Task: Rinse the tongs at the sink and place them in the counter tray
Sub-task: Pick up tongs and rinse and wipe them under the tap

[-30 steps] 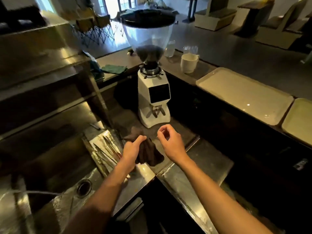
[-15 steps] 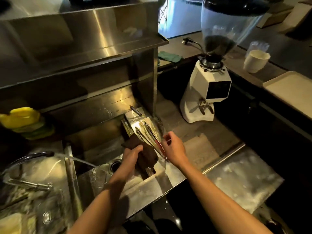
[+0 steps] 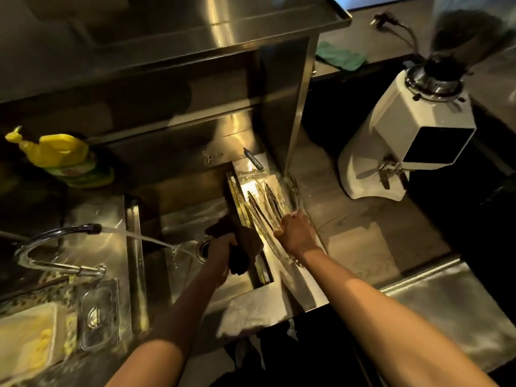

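Observation:
Metal tongs (image 3: 264, 203) lie in a clear tray (image 3: 282, 255) on the steel counter just right of the sink (image 3: 178, 216). My right hand (image 3: 297, 236) rests over the near ends of the tongs, fingers closed around them. My left hand (image 3: 223, 247) grips a dark brown cloth (image 3: 245, 247) over the sink's right edge, beside the drain (image 3: 202, 250). Water runs from the tap (image 3: 61, 233) into the basin.
A white coffee grinder (image 3: 405, 141) stands on the wooden counter at right. A yellow and green soap bottle (image 3: 64, 157) lies behind the tap. A clear lidded container (image 3: 97, 314) and a pale tub (image 3: 28, 339) sit at the lower left. A steel shelf (image 3: 195, 29) overhangs the sink.
The view swung left from the grinder toward the sink. My left hand carried the cloth over the sink edge, and my right hand came down onto the tongs in the tray.

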The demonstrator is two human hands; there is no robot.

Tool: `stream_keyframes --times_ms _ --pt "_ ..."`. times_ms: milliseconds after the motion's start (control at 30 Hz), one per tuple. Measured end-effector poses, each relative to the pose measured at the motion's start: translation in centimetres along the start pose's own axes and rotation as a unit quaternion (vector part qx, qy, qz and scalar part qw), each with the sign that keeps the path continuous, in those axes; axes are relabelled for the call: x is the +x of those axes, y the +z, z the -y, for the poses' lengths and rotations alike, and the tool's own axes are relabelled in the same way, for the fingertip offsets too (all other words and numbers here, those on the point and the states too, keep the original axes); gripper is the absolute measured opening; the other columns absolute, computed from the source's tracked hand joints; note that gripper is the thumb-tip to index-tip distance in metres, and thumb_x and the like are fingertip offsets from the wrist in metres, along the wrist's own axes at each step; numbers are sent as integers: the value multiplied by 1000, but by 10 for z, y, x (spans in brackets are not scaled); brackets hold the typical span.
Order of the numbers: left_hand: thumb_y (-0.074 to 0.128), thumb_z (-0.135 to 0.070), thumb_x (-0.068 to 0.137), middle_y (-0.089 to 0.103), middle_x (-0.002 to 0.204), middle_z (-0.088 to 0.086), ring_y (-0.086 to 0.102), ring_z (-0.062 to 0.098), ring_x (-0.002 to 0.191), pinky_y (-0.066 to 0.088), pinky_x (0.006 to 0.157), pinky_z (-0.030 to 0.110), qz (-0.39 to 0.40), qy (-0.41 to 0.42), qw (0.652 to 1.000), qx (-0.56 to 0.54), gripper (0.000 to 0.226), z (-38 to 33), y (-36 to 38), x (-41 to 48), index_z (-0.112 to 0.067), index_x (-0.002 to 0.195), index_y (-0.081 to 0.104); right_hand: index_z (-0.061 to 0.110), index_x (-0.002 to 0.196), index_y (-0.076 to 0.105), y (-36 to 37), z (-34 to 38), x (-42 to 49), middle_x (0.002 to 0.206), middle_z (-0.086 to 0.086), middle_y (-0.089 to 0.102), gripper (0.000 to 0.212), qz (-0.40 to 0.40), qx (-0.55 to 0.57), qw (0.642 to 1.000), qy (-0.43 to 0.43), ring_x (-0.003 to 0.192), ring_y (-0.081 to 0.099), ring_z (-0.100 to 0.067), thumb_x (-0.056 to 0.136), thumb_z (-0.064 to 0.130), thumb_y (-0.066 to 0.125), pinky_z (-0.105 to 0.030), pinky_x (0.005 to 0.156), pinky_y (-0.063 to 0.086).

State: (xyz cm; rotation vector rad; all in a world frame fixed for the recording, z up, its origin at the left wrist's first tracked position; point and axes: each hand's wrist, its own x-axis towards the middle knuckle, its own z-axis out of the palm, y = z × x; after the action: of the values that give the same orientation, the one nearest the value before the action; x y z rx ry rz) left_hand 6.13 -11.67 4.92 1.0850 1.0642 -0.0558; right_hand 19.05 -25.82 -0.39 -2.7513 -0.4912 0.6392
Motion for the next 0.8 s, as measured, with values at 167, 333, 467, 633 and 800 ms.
stream_keyframes --times_ms 167,333,467,633,800 --pt "47 -11 82 56 74 14 54 26 57 37 48 26 -15 -16 1000 18 24 -1 10 19 3 101 54 17 117 62 14 -8 16 128 -11 63 52 21 -122 991 -41 134 42 -30 92 61 52 -37 102 36" --pt "46 -7 87 58 87 16 56 25 67 42 46 25 -34 -10 999 8 25 -3 18 27 1 109 53 16 110 67 11 -14 18 130 -12 57 26 -1 -133 985 -107 121 52 -28 98 36 53 -35 95 42" --pt "46 -8 85 56 78 14 53 24 59 39 46 24 -52 -22 998 12 24 -3 20 33 3 105 52 17 106 67 13 -19 22 128 -11 57 23 -7 -91 991 -101 113 54 -28 98 35 54 -33 89 44" --pt "47 -9 85 60 89 19 56 29 67 38 51 27 -47 -28 998 20 27 -4 17 40 5 107 53 11 119 63 15 -16 24 135 -19 53 35 -67 -10 997 -33 121 53 -35 97 38 58 -38 99 41" --pt "49 -9 87 61 104 24 58 33 78 42 56 30 -49 -39 998 28 28 -5 14 48 2 112 53 17 142 43 8 -23 29 150 -15 34 55 -74 19 995 61 138 33 -30 96 44 55 -42 113 31"
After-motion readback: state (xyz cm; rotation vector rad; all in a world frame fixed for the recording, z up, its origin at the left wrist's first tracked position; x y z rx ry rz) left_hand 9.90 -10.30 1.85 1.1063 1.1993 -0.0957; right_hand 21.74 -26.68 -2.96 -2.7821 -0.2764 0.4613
